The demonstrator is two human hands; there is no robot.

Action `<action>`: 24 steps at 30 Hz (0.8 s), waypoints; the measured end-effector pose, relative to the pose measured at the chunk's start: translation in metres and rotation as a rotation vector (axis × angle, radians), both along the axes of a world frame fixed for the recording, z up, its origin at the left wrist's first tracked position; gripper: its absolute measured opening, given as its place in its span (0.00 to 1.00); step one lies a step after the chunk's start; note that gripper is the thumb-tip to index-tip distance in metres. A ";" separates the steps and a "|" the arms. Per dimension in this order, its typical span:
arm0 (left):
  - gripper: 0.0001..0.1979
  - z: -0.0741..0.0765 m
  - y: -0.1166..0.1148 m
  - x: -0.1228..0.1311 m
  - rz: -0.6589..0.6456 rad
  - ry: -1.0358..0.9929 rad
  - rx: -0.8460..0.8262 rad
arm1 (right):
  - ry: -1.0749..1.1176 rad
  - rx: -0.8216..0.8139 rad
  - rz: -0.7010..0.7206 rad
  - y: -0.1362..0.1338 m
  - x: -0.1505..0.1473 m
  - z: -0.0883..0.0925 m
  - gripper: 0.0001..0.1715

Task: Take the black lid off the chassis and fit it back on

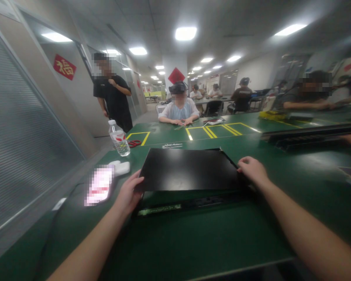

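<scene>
Thin, flat, black rectangular panel [187, 168] lies between the two hands, above a green desk [193, 242]. Left hand [131, 191]: thumb over the panel's left edge, fingers beneath, pinching it. Right hand [254, 170]: fingers curled together at the right edge; cannot tell whether they grip the panel or the dark rail there.

A slim black strip with a shiny, greenish-reflecting stretch [160, 209] runs below the panel's near edge, just to the right of the left fingers; a gap shows green desk between.

Risk, judged: if one hand lifts or presses more than the other, the panel could twist and seat crooked, or catch on the strip. A slip of the left thumb could drop that corner; thin sheet may also bow, being held only at its ends.

Orientation: broad glossy face up; long axis left to right, from left fingers to right fingers; short sides run away from the wearer.

Beyond the left fingers: pale, lit phone [101, 185], rounded white plastic case [122, 168], clear plastic bottle with white cap [119, 140].
</scene>
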State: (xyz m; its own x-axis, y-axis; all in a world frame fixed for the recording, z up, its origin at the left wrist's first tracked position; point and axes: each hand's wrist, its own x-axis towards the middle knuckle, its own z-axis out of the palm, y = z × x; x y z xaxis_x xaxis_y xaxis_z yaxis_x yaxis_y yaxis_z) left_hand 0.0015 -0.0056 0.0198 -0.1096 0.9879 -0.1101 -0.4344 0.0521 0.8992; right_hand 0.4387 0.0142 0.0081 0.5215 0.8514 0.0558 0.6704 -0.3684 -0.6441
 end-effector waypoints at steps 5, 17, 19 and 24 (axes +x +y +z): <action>0.21 -0.002 0.001 -0.001 -0.001 0.010 -0.003 | -0.090 -0.021 0.004 0.000 -0.002 -0.001 0.13; 0.19 -0.001 0.002 0.000 0.026 0.067 -0.075 | -0.262 -0.047 0.015 -0.004 -0.009 0.001 0.15; 0.19 -0.002 0.002 -0.001 0.022 0.075 -0.092 | -0.271 -0.072 0.015 -0.005 -0.011 0.003 0.16; 0.18 -0.002 0.002 0.000 0.025 0.094 -0.127 | -0.306 -0.068 0.034 -0.005 -0.011 0.002 0.16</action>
State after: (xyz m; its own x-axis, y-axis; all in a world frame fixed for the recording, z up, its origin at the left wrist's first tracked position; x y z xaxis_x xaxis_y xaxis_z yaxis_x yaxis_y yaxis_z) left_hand 0.0013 -0.0031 0.0177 -0.1493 0.9635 -0.2223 -0.3515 0.1585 0.9227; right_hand 0.4278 0.0092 0.0101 0.4605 0.8752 0.1483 0.8419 -0.3777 -0.3854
